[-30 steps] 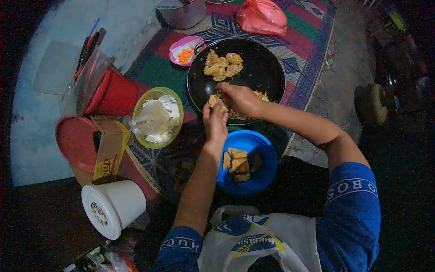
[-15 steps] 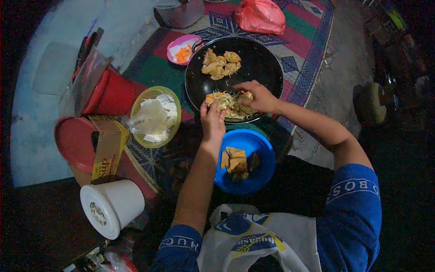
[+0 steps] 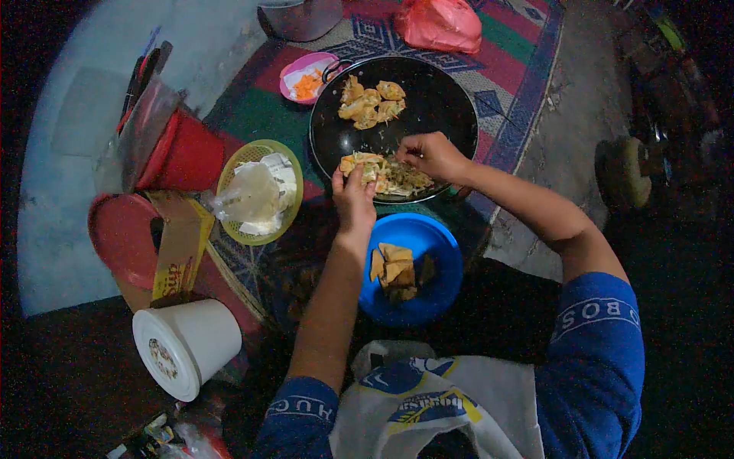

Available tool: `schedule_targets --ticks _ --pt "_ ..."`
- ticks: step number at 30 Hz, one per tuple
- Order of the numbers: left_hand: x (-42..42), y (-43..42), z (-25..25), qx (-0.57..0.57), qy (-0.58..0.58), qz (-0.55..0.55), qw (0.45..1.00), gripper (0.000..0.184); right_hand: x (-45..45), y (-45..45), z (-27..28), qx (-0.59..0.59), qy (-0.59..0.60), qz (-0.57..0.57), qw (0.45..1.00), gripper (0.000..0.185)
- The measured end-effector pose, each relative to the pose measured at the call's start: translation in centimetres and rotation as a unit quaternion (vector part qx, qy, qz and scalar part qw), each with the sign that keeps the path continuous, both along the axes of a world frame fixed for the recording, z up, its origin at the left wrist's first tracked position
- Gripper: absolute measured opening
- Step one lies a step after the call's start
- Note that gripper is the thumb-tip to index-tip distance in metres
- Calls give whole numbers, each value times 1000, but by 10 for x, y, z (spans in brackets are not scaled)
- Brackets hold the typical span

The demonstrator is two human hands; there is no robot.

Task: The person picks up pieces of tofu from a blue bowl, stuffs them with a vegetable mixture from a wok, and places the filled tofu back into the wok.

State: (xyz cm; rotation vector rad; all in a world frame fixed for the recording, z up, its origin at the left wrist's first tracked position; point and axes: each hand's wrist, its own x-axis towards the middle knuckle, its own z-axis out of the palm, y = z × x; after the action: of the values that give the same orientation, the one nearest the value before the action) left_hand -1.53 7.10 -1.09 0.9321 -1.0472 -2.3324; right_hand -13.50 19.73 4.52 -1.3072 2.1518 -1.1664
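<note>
My left hand (image 3: 354,197) holds a tofu piece (image 3: 353,162) with shredded vegetables at its opening, over the near left rim of the black wok (image 3: 443,92). My right hand (image 3: 434,155) is closed at the fingertips above the shredded filling (image 3: 405,182) in the near part of the wok; what its fingers pinch is too small to name. Several filled pieces (image 3: 371,105) lie together in the far left part of the wok. Nearer my body, a blue bowl (image 3: 447,287) contains several brown tofu pieces (image 3: 396,269).
Left of the wok stand a pink bowl of orange shreds (image 3: 306,84), a yellow-green basket (image 3: 229,203), a red bucket (image 3: 183,153) and a white lidded tub (image 3: 206,336). A pink plastic bag (image 3: 440,27) and a metal pot (image 3: 302,19) are beyond it.
My right hand has moved from beside my left hand, rightward to the filling. The tofu in my left hand now shows shredded filling. The view has shifted slightly.
</note>
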Motion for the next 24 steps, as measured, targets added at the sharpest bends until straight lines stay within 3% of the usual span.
schedule_targets --ticks 1,2,3,5,8,12,15,18,19,20,22,23,24 --pt "0 0 5 78 3 27 997 36 -2 2 -2 80 98 11 992 14" --pt "-1 0 5 78 4 28 997 36 -2 3 -5 160 195 21 968 18" --pt "-1 0 7 84 17 21 996 36 -1 4 -9 159 195 21 968 18" --pt "-1 3 9 92 29 15 995 36 12 -1 -2 -67 175 7 982 33" --pt "-2 11 13 101 57 -4 993 35 20 -9 0 -64 131 33 989 42" --pt "-2 10 12 92 13 2 996 34 19 -16 6 -34 130 9 991 17" --pt "-3 4 4 90 25 4 996 34 16 -15 7 1 30 -43 999 9" --pt "1 -1 3 94 30 15 995 35 1 -1 4 7 22 -27 999 9" --pt "1 -2 3 91 24 22 995 35 -5 5 2 153 85 -7 984 12" --pt "1 -2 2 91 25 23 995 35 -6 9 -5 153 85 -6 984 12" --pt "0 -1 2 102 28 6 994 35 -2 11 -10 8 256 16 967 21" --pt "-1 1 2 103 28 6 994 35 1 8 -8 8 256 16 966 21" --pt "-2 5 2 108 34 -1 994 36 7 4 -6 -19 169 25 985 20"
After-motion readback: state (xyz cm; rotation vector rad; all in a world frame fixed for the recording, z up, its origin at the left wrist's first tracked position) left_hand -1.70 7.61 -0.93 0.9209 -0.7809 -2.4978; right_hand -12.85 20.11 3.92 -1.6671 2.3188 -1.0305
